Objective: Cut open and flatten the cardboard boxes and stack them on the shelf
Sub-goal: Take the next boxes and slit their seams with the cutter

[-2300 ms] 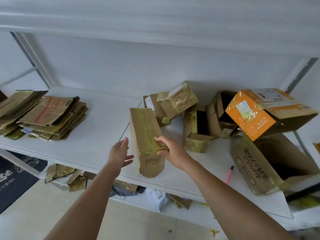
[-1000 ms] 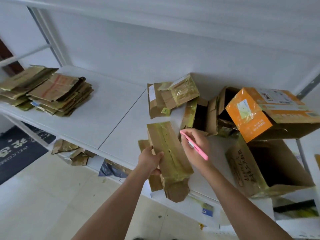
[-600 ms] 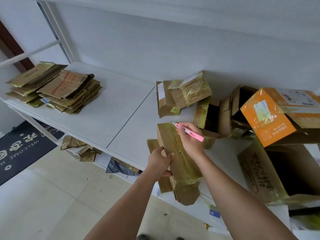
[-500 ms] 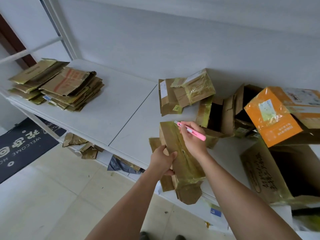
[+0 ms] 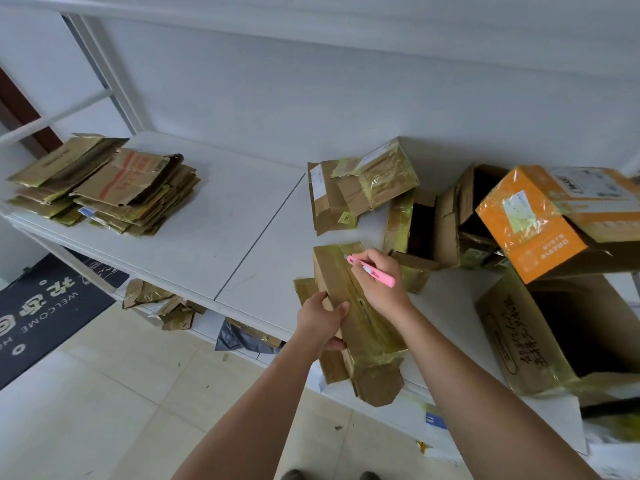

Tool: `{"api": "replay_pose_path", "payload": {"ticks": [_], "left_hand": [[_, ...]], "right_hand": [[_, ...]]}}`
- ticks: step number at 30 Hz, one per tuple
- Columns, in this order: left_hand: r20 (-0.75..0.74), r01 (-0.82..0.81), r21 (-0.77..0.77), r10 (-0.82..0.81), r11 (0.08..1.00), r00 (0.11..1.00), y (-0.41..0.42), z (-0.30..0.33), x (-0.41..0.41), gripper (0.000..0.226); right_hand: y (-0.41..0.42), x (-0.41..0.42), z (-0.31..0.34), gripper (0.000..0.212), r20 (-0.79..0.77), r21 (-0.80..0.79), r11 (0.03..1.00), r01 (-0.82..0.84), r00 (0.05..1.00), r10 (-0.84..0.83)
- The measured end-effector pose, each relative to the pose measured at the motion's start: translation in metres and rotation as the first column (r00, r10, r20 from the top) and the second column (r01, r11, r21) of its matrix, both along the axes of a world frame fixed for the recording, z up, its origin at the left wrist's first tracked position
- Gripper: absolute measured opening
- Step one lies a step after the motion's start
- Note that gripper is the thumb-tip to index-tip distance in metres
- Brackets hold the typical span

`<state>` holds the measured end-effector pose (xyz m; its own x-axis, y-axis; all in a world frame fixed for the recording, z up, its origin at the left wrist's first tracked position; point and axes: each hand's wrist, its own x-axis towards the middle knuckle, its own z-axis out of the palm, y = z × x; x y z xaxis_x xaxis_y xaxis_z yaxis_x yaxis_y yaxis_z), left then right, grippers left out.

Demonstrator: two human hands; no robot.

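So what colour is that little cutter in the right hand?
Pink; the slim plastic cutter shows clearly in the head view.

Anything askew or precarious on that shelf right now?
Yes: the orange box sits tilted on top of other open boxes at the right, not flat on the shelf, and the long box being cut overhangs the front edge.

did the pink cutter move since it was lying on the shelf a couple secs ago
Yes. The pink cutter has left the shelf near the big open box; the right hand holds it at the long box.
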<state>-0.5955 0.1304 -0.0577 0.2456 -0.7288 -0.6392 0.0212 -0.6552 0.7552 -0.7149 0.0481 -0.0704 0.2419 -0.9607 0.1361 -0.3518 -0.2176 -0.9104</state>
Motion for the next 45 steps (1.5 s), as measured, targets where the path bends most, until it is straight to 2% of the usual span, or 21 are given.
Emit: {"api": "replay_pose_path", "payload": {"ticks": [4, 8, 11, 14, 20, 24, 27, 30, 31, 32, 33, 35, 36, 37, 38, 40, 42, 45], "left_hand": [[0.008, 0.000, -0.001, 0.000, 1.000, 1.000, -0.001, -0.001, 0.000, 0.057], [0.042, 0.000, 0.001, 0.000, 1.000, 0.999, -0.001, -0.003, -0.001, 0.054], [0.121, -0.009, -0.012, 0.010, 1.000, 0.993, -0.002, -0.005, -0.005, 0.049], [0.188, 0.004, -0.007, -0.002, 1.000, 0.982, -0.004, -0.004, -0.008, 0.048], [0.187, 0.018, -0.012, -0.016, 1.000, 0.982, -0.004, 0.006, -0.008, 0.050], [0.133, 0.075, -0.066, -0.066, 0.995, 0.989, 0.002, 0.015, -0.013, 0.069], [0.195, 0.130, -0.078, -0.113, 0.988, 0.974, 0.011, 0.013, -0.030, 0.064], [0.273, 0.207, -0.101, -0.173, 0.973, 0.946, 0.019, 0.009, -0.047, 0.065], [0.346, 0.268, -0.101, -0.218, 0.958, 0.912, 0.020, 0.009, -0.051, 0.065], [0.462, 0.350, -0.073, -0.280, 0.934, 0.842, 0.020, 0.008, -0.053, 0.066], [0.613, 0.428, -0.009, -0.333, 0.904, 0.717, 0.020, 0.007, -0.053, 0.066], [0.883, 0.522, 0.119, -0.331, 0.845, 0.334, 0.018, 0.004, -0.049, 0.060], [0.945, 0.570, 0.139, -0.281, 0.809, 0.168, 0.017, 0.004, -0.047, 0.056], [0.968, 0.638, 0.136, -0.238, 0.758, 0.076, 0.015, 0.003, -0.044, 0.052], [0.970, 0.711, 0.134, -0.237, 0.691, 0.048, 0.011, 0.001, -0.039, 0.051], [0.935, 0.807, 0.120, -0.338, 0.578, 0.103, 0.003, -0.004, -0.030, 0.054], [0.866, 0.829, 0.137, -0.471, 0.543, 0.166, -0.006, -0.009, -0.023, 0.060], [0.796, 0.829, 0.214, -0.584, 0.517, 0.158, -0.018, -0.012, -0.020, 0.073]], "right_hand": [[0.021, -0.017, 0.002, 0.011, -0.121, 0.029, 0.995, -0.100, 0.987, 0.103], [0.047, -0.042, 0.007, 0.017, -0.140, 0.065, 0.989, -0.134, 0.980, 0.142], [0.073, -0.065, 0.008, 0.016, -0.123, 0.097, 0.978, -0.183, 0.973, 0.194], [0.104, -0.086, 0.010, 0.016, -0.030, 0.093, 0.976, -0.195, 0.980, 0.199], [0.139, -0.111, 0.015, 0.011, 0.130, 0.106, 0.988, -0.109, 0.987, 0.095], [0.151, -0.115, 0.016, 0.017, 0.271, 0.023, 0.995, 0.097, 0.958, -0.100], [0.156, -0.112, 0.001, 0.019, 0.336, 0.033, 0.961, 0.276, 0.902, -0.271], [0.157, -0.104, -0.017, 0.005, 0.381, 0.141, 0.928, 0.346, 0.846, -0.373], [0.156, -0.103, -0.020, 0.008, 0.402, 0.165, 0.913, 0.374, 0.820, -0.408], [0.154, -0.101, -0.021, 0.009, 0.431, 0.191, 0.900, 0.392, 0.790, -0.436], [0.150, -0.100, -0.020, 0.006, 0.470, 0.232, 0.888, 0.398, 0.753, -0.461], [0.139, -0.098, -0.016, 0.007, 0.524, 0.303, 0.875, 0.379, 0.700, -0.485], [0.132, -0.098, -0.014, 0.008, 0.536, 0.314, 0.876, 0.367, 0.692, -0.483], [0.125, -0.097, -0.013, 0.009, 0.544, 0.314, 0.879, 0.359, 0.690, -0.477], [0.120, -0.096, -0.011, 0.009, 0.556, 0.317, 0.878, 0.357, 0.680, -0.478], [0.113, -0.097, -0.008, 0.009, 0.591, 0.316, 0.870, 0.378, 0.639, -0.492], [0.111, -0.100, -0.009, 0.009, 0.618, 0.303, 0.856, 0.419, 0.597, -0.511], [0.115, -0.102, -0.017, 0.012, 0.616, 0.309, 0.834, 0.457, 0.572, -0.541]]}}
